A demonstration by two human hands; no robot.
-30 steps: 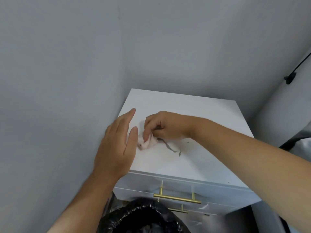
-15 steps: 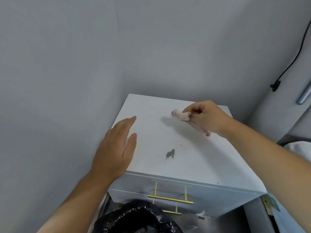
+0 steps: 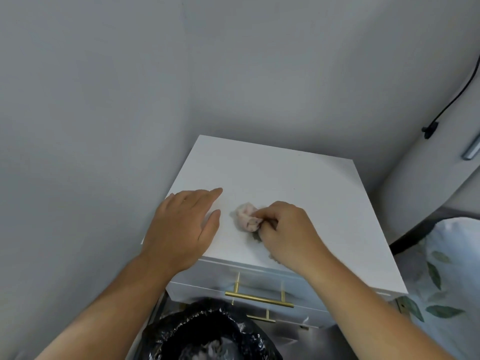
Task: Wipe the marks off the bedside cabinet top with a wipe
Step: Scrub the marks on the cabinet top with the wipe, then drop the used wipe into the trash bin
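Note:
The white bedside cabinet top fills the middle of the head view. My right hand pinches a crumpled pinkish wipe, which is pressed on the top near its front middle. A small dark smear shows just under the wipe, partly hidden by my fingers. My left hand lies flat, fingers together, on the front left corner of the top, a short gap from the wipe.
Grey walls close in behind and on the left. A bin with a black bag stands below the gold drawer handles. A leaf-print fabric lies at the right; a black cable hangs on the right wall.
My right hand has brought the wipe from the back of the top down onto the dark mark near the front. Most of the long streak is gone. My left hand stayed put.

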